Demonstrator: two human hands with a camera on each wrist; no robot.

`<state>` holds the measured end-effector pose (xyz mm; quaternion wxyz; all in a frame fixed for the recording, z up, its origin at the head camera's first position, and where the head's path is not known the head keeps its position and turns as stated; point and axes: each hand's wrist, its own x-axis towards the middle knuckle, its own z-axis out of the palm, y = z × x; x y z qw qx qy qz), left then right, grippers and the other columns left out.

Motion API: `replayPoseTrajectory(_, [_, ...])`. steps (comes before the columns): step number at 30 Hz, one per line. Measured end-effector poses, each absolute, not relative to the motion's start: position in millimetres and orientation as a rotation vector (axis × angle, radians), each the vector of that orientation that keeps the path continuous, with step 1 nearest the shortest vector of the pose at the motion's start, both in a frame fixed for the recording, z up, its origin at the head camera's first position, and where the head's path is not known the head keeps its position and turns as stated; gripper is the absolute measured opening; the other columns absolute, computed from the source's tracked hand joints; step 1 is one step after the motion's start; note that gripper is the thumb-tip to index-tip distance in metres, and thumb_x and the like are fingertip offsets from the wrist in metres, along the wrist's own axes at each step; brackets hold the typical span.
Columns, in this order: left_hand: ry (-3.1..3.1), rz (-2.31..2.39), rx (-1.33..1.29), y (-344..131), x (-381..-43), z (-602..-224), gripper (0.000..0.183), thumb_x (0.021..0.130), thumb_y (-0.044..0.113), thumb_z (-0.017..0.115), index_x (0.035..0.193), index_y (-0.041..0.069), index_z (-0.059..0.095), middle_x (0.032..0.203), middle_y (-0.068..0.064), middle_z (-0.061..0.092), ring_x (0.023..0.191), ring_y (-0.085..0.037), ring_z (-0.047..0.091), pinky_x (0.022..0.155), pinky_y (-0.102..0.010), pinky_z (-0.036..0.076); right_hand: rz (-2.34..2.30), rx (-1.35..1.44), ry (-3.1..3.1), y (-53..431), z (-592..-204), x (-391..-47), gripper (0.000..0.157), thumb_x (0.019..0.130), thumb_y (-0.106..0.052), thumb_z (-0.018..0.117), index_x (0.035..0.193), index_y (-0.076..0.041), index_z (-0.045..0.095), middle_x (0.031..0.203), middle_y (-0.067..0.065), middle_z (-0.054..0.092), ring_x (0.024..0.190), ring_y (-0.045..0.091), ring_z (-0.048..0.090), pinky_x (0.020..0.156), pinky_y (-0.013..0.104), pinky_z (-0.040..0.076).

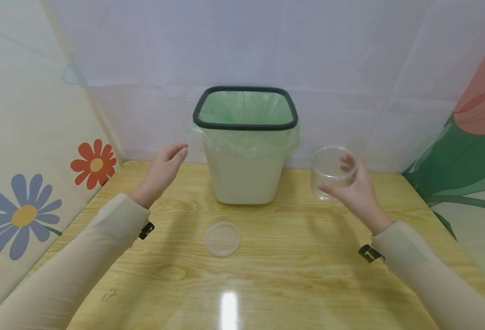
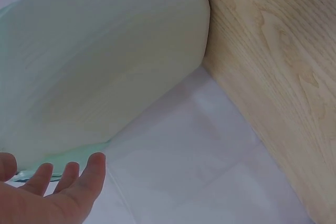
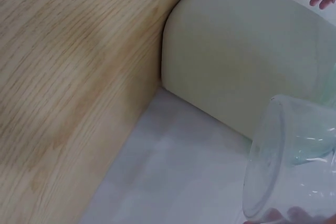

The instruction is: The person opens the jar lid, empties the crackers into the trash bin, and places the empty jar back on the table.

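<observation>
My right hand (image 1: pixel 363 197) grips a clear round plastic container (image 1: pixel 324 176) to the right of the bin, thumb on the near side and fingertips round the far side. In the right wrist view the container (image 3: pixel 299 161) overlaps the bin's wall, and its inside looks empty. My left hand (image 1: pixel 162 170) is raised to the left of the bin and holds nothing, its fingers loosely extended. A clear round lid (image 1: pixel 223 239) lies flat on the table in front of the bin.
The pale waste bin (image 1: pixel 244 176) stands at the table's back edge, with a dark rim (image 1: pixel 245 127) over a translucent green bag (image 1: pixel 267 142). Behind the wood-grain table (image 1: pixel 292 279) hangs a white cloth (image 1: pixel 349 59). Flower-patterned panels (image 1: pixel 24 128) flank both sides.
</observation>
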<state>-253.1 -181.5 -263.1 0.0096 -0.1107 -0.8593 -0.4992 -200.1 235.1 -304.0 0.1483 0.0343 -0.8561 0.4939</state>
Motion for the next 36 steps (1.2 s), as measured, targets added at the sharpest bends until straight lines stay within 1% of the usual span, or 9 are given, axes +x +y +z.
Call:
replayPoseTrajectory(8, [-2.680, -1.506, -0.354, -184, -253, -269, 0.056, 0.110, 0.029, 0.032, 0.152, -0.007, 0.031, 0.159, -0.027, 0.031, 0.149, -0.042, 0.028, 0.123, -0.055, 0.024, 1.426, 0.119, -2.466, 233, -312, -199, 0.099, 0.077, -0.013, 0.086, 0.154, 0.000, 0.025, 0.156, 0.023, 0.035, 0.140, 0.046, 0.037, 0.110, 0.066, 0.037])
replayPoseTrajectory(16, [-2.693, -1.482, -0.391, -183, -249, -275, 0.055, 0.110, 0.028, 0.033, 0.152, -0.008, 0.030, 0.158, -0.028, 0.032, 0.147, -0.043, 0.031, 0.122, -0.056, 0.025, 1.467, 0.135, -2.449, 230, -320, -198, 0.097, 0.077, -0.011, 0.085, 0.153, 0.001, 0.025, 0.155, 0.024, 0.036, 0.140, 0.046, 0.037, 0.111, 0.064, 0.038])
replayPoseTrajectory(26, [-2.702, -1.462, -0.380, -184, -247, -282, 0.054, 0.110, 0.027, 0.034, 0.151, -0.008, 0.032, 0.157, -0.029, 0.033, 0.147, -0.044, 0.031, 0.122, -0.058, 0.025, 1.505, 0.137, -2.473, 227, -330, -193, 0.094, 0.078, -0.009, 0.084, 0.152, 0.002, 0.027, 0.155, 0.025, 0.035, 0.140, 0.046, 0.037, 0.112, 0.063, 0.037])
replayPoseTrajectory(36, [-2.724, -1.446, -0.372, -187, -244, -289, 0.056, 0.110, 0.031, 0.034, 0.153, -0.006, 0.031, 0.159, -0.027, 0.031, 0.148, -0.043, 0.028, 0.122, -0.058, 0.024, 1.503, 0.154, -2.497, 223, -338, -190, 0.095, 0.077, -0.010, 0.085, 0.151, 0.003, 0.027, 0.154, 0.025, 0.037, 0.141, 0.045, 0.038, 0.115, 0.061, 0.034])
